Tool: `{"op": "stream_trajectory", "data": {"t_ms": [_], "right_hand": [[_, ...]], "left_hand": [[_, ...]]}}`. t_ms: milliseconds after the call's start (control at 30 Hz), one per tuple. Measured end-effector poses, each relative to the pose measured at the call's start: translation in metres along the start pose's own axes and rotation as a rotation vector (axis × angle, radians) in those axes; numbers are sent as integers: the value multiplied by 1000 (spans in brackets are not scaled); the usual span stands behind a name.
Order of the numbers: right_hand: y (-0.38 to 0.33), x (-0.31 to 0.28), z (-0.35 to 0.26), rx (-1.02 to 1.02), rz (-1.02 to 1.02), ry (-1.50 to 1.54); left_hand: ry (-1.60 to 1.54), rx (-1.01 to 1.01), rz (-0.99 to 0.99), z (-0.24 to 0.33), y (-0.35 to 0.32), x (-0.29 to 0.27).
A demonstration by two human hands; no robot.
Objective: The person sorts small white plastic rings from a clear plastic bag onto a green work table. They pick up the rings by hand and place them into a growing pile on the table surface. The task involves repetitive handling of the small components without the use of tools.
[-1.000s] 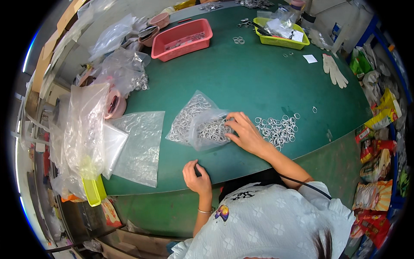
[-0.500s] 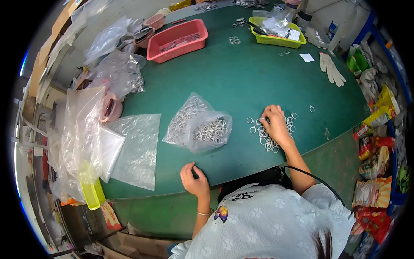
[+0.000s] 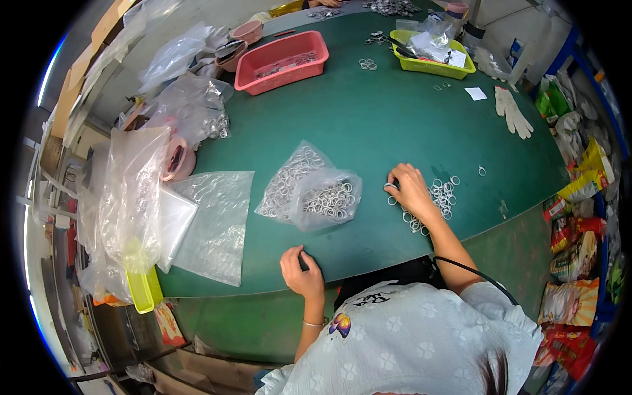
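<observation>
My right hand (image 3: 409,191) is at the left side of a loose pile of small silvery metal rings (image 3: 442,197) on the green table. Its thumb and forefinger close on a single metal ring (image 3: 390,186), while another ring lies just below the fingertips. Part of the pile is hidden beneath the hand and wrist. My left hand (image 3: 301,271) rests at the table's near edge, loosely curled, thumb apart from the fingers, with nothing visible in it. Between and beyond the hands lies a clear plastic bag (image 3: 322,197) full of similar rings.
Flat plastic bags (image 3: 214,227) cover the left side, near a yellow-green bin (image 3: 143,289). Farther back stand a red tray (image 3: 282,66) and a yellow-green basket (image 3: 433,64). A white glove (image 3: 512,113) lies at right. Another person's hand (image 3: 324,3) shows at the far edge.
My right hand has shifted left from over the pile to a ring at its left edge, uncovering more of the pile. The left hand stays at the table edge. The whole view has shifted slightly.
</observation>
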State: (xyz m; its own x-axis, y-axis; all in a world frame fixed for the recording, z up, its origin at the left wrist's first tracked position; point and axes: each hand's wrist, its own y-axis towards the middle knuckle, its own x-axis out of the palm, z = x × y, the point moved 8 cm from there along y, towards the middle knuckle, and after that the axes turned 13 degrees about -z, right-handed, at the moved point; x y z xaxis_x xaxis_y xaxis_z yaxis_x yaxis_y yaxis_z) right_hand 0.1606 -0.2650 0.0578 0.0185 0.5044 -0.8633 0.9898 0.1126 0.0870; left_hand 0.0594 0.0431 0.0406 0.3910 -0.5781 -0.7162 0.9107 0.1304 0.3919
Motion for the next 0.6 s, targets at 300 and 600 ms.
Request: {"op": "stream_trajectory", "data": {"t_ms": [300,600], "right_hand": [[-11,10,4,119,-146,735],[-43,-36,-33,-250,552,630]], "left_hand": [[-19,-12,5,1,0,-1],[-10,-12,7,2,1,-1]]}}
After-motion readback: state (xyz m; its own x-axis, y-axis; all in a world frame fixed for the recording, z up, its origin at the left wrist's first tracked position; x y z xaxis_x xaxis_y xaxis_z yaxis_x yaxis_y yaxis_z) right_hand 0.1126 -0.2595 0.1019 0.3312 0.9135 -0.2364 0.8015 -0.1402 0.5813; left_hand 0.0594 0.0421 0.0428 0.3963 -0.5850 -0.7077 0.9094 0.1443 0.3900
